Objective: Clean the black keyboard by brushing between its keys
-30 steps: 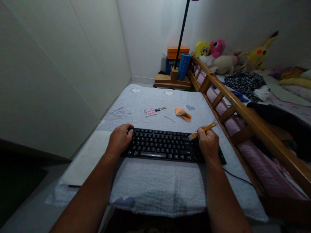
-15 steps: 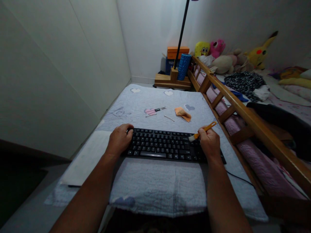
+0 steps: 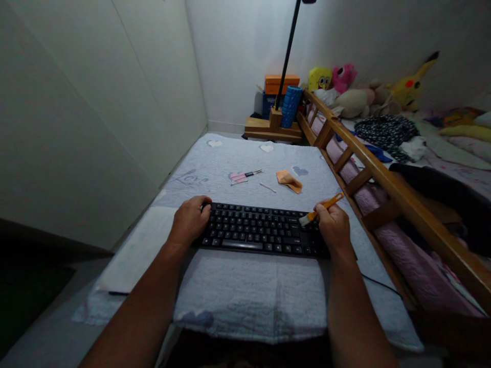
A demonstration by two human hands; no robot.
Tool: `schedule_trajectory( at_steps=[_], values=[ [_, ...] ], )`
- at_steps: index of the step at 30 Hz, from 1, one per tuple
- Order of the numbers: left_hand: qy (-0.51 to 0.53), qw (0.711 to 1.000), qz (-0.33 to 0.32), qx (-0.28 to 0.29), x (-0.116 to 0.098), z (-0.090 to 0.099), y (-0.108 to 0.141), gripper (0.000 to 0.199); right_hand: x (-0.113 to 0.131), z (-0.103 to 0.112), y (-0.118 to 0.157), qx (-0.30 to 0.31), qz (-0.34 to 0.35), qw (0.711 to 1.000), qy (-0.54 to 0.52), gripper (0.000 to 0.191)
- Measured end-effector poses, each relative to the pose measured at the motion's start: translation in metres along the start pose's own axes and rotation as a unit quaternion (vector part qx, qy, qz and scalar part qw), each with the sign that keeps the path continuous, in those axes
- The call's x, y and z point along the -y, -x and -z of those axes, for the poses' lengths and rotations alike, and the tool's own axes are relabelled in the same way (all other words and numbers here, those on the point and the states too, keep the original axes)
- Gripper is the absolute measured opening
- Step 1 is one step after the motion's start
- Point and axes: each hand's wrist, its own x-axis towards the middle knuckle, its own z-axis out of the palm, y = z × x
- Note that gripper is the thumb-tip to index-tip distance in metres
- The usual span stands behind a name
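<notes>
A black keyboard (image 3: 251, 227) lies flat across the cloth-covered table in front of me. My left hand (image 3: 191, 219) grips its left end, thumb on top near the upper corner. In my right hand (image 3: 333, 225) is a small brush (image 3: 324, 205) with an orange handle and pale bristles. The bristles touch or hover just over the keys right of the Enter area; which, I cannot tell. My right hand and wrist hide much of the number pad. Behind the keyboard lie an orange cloth (image 3: 289, 181), cotton swabs (image 3: 267, 187) and a thin dark-handled tool (image 3: 249, 174).
A pale flat board or sheet (image 3: 132, 255) lies at the table's left. Along the right runs a wooden bed rail (image 3: 368, 166), with plush toys and clothes beyond. The keyboard's cable (image 3: 381, 286) trails off right. A lamp pole (image 3: 287, 56) stands behind the table.
My right hand and the brush have shifted very slightly to the right over the keys. My left hand stays on the keyboard's left end.
</notes>
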Motion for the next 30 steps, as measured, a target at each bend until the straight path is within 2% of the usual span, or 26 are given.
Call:
schedule_trajectory(
  at_steps=[6,10,12,14,17,20,25,30],
  values=[
    [0.0,1.0,-0.001,0.002,0.0,-0.001,0.0,0.037,-0.009,0.006,-0.006,-0.058,0.02,0.994,0.089,0.035],
    [0.002,1.0,0.004,0.007,-0.002,0.001,0.0,0.037,-0.009,0.008,-0.006,-0.095,0.006,0.994,0.058,0.031],
    [0.004,1.0,0.006,0.011,-0.003,0.002,0.0,0.037,-0.006,0.007,-0.005,-0.08,-0.016,0.997,-0.007,0.03],
    [0.004,1.0,0.008,0.014,-0.004,0.002,0.0,0.038,-0.004,0.004,-0.003,-0.041,-0.038,0.995,-0.079,0.03],
    [0.0,1.0,0.011,0.015,-0.004,0.002,0.0,0.038,-0.002,-0.002,-0.001,0.002,-0.045,0.993,-0.112,0.032],
    [-0.001,1.0,0.009,0.016,-0.003,0.002,0.0,0.038,-0.004,-0.004,-0.002,-0.008,-0.028,0.999,-0.044,0.036],
    [-0.009,1.0,0.009,0.016,-0.003,0.002,0.001,0.038,-0.011,0.0,-0.007,-0.088,0.004,0.992,0.091,0.042],
    [-0.01,1.0,0.011,0.017,-0.004,0.001,0.001,0.037,-0.012,0.005,-0.009,-0.13,0.017,0.983,0.125,0.042]
  ],
)
